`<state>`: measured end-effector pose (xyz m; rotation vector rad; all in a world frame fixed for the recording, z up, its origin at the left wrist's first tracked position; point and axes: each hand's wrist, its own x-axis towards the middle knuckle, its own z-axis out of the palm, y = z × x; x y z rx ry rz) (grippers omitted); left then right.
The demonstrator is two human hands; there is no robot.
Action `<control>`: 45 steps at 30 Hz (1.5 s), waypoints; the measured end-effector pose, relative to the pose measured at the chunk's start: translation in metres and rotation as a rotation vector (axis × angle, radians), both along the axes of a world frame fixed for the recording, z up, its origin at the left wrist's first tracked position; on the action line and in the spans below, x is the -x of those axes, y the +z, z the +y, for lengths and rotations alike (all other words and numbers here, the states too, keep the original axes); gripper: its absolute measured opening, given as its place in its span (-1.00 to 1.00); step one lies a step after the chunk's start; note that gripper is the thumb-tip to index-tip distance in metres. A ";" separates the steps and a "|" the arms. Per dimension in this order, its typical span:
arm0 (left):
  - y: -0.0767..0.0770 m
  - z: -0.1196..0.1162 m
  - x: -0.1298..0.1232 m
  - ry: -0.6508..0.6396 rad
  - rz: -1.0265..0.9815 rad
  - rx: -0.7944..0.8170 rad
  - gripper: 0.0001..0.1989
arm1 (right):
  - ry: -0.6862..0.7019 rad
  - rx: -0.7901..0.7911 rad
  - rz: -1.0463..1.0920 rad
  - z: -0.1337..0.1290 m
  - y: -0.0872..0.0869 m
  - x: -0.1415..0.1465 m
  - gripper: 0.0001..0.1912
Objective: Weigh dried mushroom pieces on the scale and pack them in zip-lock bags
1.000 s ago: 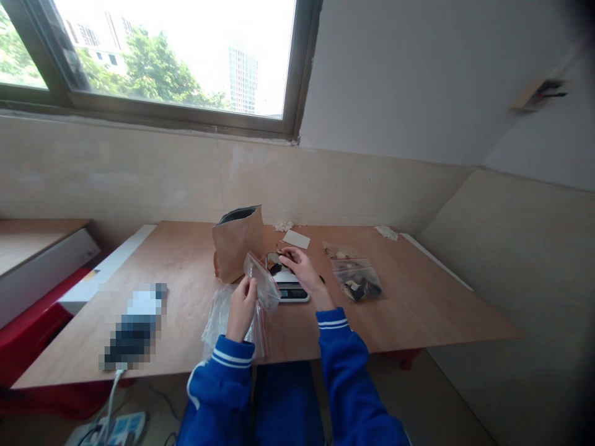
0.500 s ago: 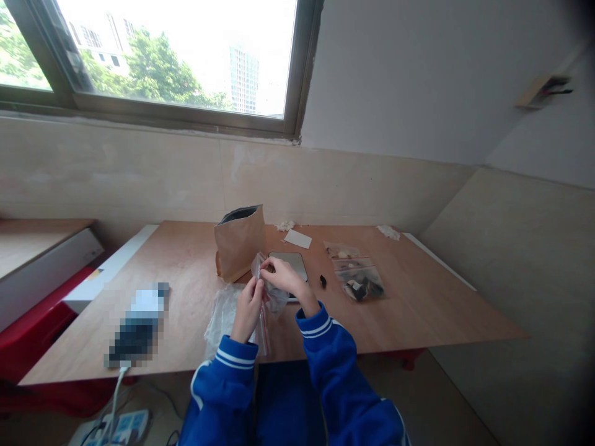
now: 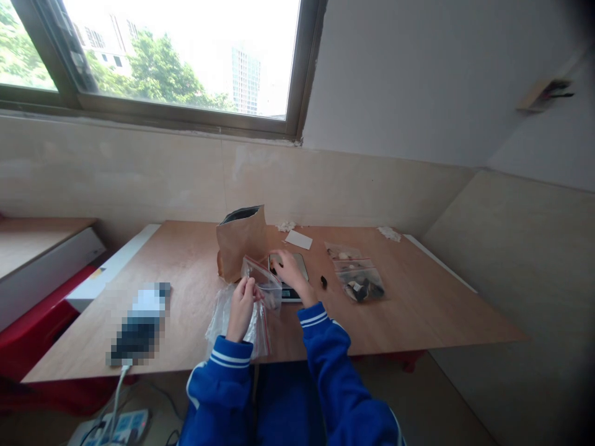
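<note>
**Left hand (image 3: 242,308) pinches clear red-edged zip bag (image 3: 264,284) beside silver digital scale (image 3: 297,266)**

The left hand's fingers and thumb close on the side of the bag, which stands tilted just left of the scale, above the edge of a crumpled clear plastic sheet (image 3: 220,322). The right hand (image 3: 289,269) arches over the scale's flat platform, its fingers (image 3: 277,260) curving down at the platform's near-left corner; whether they pinch anything, I cannot tell. Both cuffs are blue sleeves with white stripes (image 3: 320,334).

All of this sits on a pale plywood tabletop (image 3: 395,316). Behind the bag stands an upright brown kraft-paper pouch with a dark lining (image 3: 240,244). To the right lie a small black object (image 3: 323,282) and a clear zip bag holding dark and pale pieces (image 3: 359,282). A white card (image 3: 298,239) lies near the wall.
</note>
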<state>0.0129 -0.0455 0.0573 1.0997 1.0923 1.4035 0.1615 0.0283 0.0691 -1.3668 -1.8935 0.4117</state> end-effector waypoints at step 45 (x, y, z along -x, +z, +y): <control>0.000 -0.007 0.004 0.173 0.101 -0.156 -0.74 | -0.037 0.149 0.847 -0.088 -0.008 0.007 -0.54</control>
